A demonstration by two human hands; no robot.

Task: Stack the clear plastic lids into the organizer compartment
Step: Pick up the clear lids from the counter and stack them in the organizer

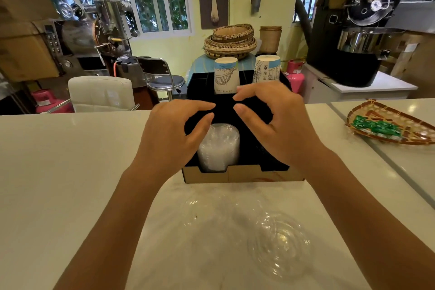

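Note:
A black organizer [242,175] with a cardboard-coloured front wall stands on the white counter. A stack of clear plastic lids [220,146] stands in its front left compartment. My left hand [171,134] hovers just left of and above the stack, fingers apart and curled, holding nothing. My right hand [275,122] hovers over the compartment to the right of the stack, fingers spread, also holding nothing. Loose clear lids lie on the counter nearer to me: one [280,247] at the right, another faint one [195,209] at the centre.
Two upside-down paper cups [226,77] [267,69] stand in the organizer's back section. A woven tray [397,125] with green packets lies on the counter at the right. Chairs, baskets and roasting machines stand beyond the counter.

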